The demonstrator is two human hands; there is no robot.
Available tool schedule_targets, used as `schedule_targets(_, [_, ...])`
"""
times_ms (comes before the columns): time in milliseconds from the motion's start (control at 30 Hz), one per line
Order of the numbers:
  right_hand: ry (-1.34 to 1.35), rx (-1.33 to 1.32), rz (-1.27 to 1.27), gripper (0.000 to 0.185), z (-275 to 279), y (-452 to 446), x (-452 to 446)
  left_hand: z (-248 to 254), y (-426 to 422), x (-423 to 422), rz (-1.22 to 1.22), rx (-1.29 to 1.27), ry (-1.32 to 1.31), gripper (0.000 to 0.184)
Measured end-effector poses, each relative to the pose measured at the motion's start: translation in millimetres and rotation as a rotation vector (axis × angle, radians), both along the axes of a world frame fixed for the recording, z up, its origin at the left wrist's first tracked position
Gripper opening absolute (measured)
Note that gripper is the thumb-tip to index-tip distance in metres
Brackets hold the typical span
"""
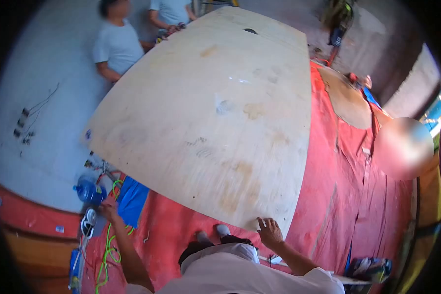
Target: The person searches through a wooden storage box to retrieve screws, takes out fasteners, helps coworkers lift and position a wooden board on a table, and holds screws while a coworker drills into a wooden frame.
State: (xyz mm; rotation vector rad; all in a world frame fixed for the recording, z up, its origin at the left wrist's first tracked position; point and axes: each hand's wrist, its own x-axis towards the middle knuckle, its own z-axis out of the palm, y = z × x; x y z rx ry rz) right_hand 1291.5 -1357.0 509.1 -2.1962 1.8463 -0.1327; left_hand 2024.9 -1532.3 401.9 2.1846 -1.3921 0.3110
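A large pale wooden sheet (196,122) with brown stains stretches away from me, its near edge just ahead of my body. My right hand (270,233) lies on the near right corner of the sheet, fingers spread. Off to the left, my left hand (109,208) is raised beside a blue water jug (90,192), away from the sheet. Its fingers are small and blurred, so whether they hold anything cannot be made out.
Two people (118,46) stand at the sheet's far left side. Red covering (328,196) spreads over the floor. A green cord (103,267), blue cloth (132,198) and white power strip (87,223) lie left. A brown piece (345,98) lies right.
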Motion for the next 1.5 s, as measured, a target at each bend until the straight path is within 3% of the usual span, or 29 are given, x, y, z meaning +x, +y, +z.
schedule_targets(33, [-0.019, -0.010, -0.049, 0.052, -2.7, 2.9, 1.6, 53.1, -28.4, -5.8, -0.140, -0.288, 0.657, 0.024])
schedule_targets(67, [-0.038, -0.023, -0.097, 0.050, -1.8, 4.8, 7.0, 124.5, -57.8, -26.7, -0.136, -0.551, 1.084, 0.028])
schedule_targets(133, [-0.060, -0.022, -0.242, 0.043, -6.7, -0.4, 16.0, 155.0, -131.2, 2.4, -0.095, -0.655, 0.789, 0.031])
schedule_targets(267, [-0.104, -0.003, -0.617, 0.033, -15.0, 1.9, 40.3, 222.1, -222.6, 31.4, -0.100, -0.716, 0.719, 0.043])
schedule_targets(300, [-0.065, -0.021, -0.676, 0.027, -14.8, -1.3, 47.0, 230.6, -235.7, 36.5, -0.094, -0.657, 0.520, 0.043])
schedule_targets(400, [-0.097, 0.001, -0.820, 0.023, -47.9, 3.7, 27.3, 232.5, -263.4, 35.7, -0.235, -0.676, 0.366, 0.044])
schedule_targets(467, [-0.146, -0.044, -0.970, 0.030, -53.0, 8.2, 21.8, 230.8, -268.9, 19.0, -0.388, -0.627, 0.480, 0.046])
schedule_targets(500, [-0.241, 0.096, -1.042, 0.035, -56.1, 9.2, 14.3, 233.6, -264.5, 4.1, -0.452, -0.574, 0.481, 0.046])
schedule_targets(600, [-0.168, 0.207, -1.106, 0.040, -73.7, 12.4, -1.3, 227.4, -260.9, -30.1, -0.671, -0.504, 0.659, 0.043])
schedule_targets(700, [0.192, 0.141, -1.215, 0.046, -53.4, -9.7, 41.8, 237.1, -242.1, -72.9, -0.754, -0.496, 0.800, 0.037])
schedule_targets(767, [-0.028, -0.163, -1.103, 0.045, -56.2, -29.9, 64.1, 242.8, -229.1, -92.6, -0.773, -0.523, 0.752, 0.032])
schedule_targets(833, [-0.218, -0.445, -0.783, 0.045, -29.8, -51.5, 122.1, 236.7, -224.7, -103.7, -0.796, -0.640, 0.715, 0.031])
schedule_targets(933, [-0.086, -0.275, -0.470, 0.064, 8.4, -68.4, 205.4, 241.2, -213.1, -123.6, -0.827, -0.734, 0.730, 0.028])
schedule_targets(967, [0.047, -0.259, -0.318, 0.069, -4.8, -74.4, 218.7, 242.0, -212.9, -122.5, -0.843, -0.747, 0.720, 0.028])
schedule_targets(1000, [-0.160, -0.291, -0.341, 0.067, 1.0, -79.1, 239.9, 241.4, -211.8, -121.9, -0.856, -0.764, 0.710, 0.028])
schedule_targets(1167, [0.028, -0.397, -0.342, 0.078, -29.2, -99.6, 261.2, 242.1, -207.7, -125.8, -0.856, -0.776, 0.732, 0.027])
schedule_targets(1333, [0.077, -0.391, -0.346, 0.073, -25.6, -106.7, 272.1, 244.9, -201.8, -123.6, -0.895, -0.719, 0.750, 0.027])
schedule_targets(1433, [0.072, -0.401, -0.373, 0.070, -27.8, -105.7, 280.5, 242.7, -212.7, -104.5, -0.996, -0.804, 0.608, 0.028])
schedule_targets(1500, [0.074, -0.431, -0.392, 0.069, -31.5, -104.9, 284.8, 263.0, -216.8, -85.2, -0.885, -0.955, 0.523, 0.029])
